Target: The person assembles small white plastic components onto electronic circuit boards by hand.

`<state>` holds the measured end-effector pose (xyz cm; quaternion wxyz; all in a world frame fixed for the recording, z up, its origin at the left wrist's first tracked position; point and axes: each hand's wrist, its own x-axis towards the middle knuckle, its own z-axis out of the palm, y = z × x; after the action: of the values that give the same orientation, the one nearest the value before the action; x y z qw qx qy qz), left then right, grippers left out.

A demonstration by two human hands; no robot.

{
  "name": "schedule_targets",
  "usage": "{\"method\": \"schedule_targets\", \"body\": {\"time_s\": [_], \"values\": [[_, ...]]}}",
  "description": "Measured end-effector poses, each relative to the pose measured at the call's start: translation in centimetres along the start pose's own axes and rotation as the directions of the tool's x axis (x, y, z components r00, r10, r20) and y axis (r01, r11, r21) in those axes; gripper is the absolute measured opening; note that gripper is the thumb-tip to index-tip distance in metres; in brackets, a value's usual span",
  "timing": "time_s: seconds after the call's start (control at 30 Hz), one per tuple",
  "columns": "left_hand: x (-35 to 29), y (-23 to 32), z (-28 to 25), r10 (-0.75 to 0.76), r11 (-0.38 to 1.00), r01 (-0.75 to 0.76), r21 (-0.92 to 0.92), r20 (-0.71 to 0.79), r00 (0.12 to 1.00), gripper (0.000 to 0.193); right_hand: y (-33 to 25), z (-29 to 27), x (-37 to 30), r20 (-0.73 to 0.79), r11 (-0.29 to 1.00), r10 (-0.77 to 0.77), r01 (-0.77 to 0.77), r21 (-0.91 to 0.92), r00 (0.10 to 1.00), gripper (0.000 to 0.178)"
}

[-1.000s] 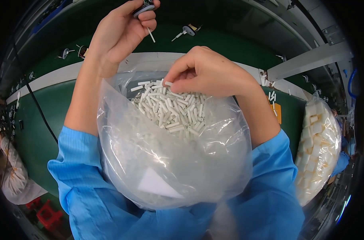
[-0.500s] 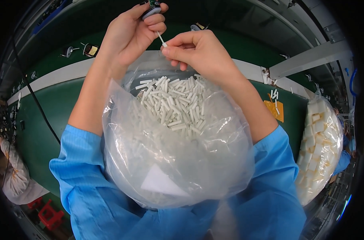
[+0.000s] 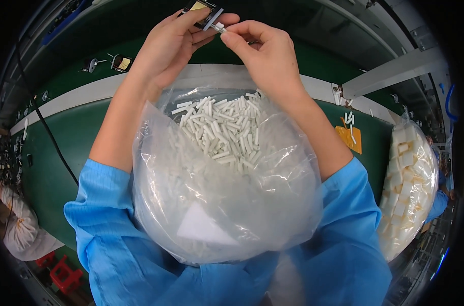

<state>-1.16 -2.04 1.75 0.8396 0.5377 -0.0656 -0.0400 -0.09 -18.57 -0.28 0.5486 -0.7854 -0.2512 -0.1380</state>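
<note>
My left hand [image 3: 173,43] grips a small motor [image 3: 200,11] with a black frame, a yellow face and a grey disc at one end. A thin shaft sticks out from the disc toward my right hand [image 3: 270,53]. Between its thumb and forefinger, my right hand pinches a short white tube [image 3: 220,27] at that shaft; how far the tube sits on it I cannot tell. Below both hands, between my forearms, lies a large clear plastic bag [image 3: 232,219], with many loose white tubes [image 3: 221,127] showing at its open mouth.
Similar motors [image 3: 121,63] lie on the green surface at the far left. A few white tubes rest by an orange piece [image 3: 350,138] at right. Beyond it stands a clear bag of cream blocks [image 3: 406,178]. A black cable [image 3: 48,130] crosses the left side. Another person's sleeve [image 3: 20,219] shows at left.
The motor has turned, so its yellow face now shows. My right hand has moved up and right, the white tube still pinched. The bag has barely shifted.
</note>
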Motion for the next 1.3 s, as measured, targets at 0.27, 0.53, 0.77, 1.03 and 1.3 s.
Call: {"method": "schedule_targets", "body": {"time_s": [0.27, 0.53, 0.77, 1.03, 1.3], "values": [[0.5, -1.1, -1.0, 0.039, 0.997, -0.047, 0.067, 0.108, 0.993, 0.026, -0.4, -0.3, 0.0, 0.020, 0.979, -0.117, 0.118, -0.169, 0.993, 0.018], [2.9, -0.4, -1.9, 0.286, 0.958, -0.238, -0.159, 0.528, 0.799, 0.015, 0.0, -0.6, -0.4, 0.171, 0.824, -0.341, 0.381, -0.419, 0.925, 0.016], [6.5, 0.9, -2.8, 0.098, -0.052, -0.080, 0.995, 0.085, 0.992, 0.025, -3.5, -2.2, -0.4, 0.528, 0.960, 0.062, 0.094, -0.265, 0.847, 0.012], [4.1, 2.8, -11.8, -0.012, -0.071, -0.270, 0.960, 0.270, 0.963, 0.049, -1.3, -0.8, -2.0, 0.735, 0.942, -0.110, 0.307, -0.139, 0.670, 0.021], [-1.4, 2.8, -13.9, -0.026, 0.065, -0.101, 0.993, 0.103, 0.994, 0.044, -2.4, -0.5, -2.6, 0.759, 0.891, -0.119, 0.406, -0.203, 0.640, 0.020]]}}
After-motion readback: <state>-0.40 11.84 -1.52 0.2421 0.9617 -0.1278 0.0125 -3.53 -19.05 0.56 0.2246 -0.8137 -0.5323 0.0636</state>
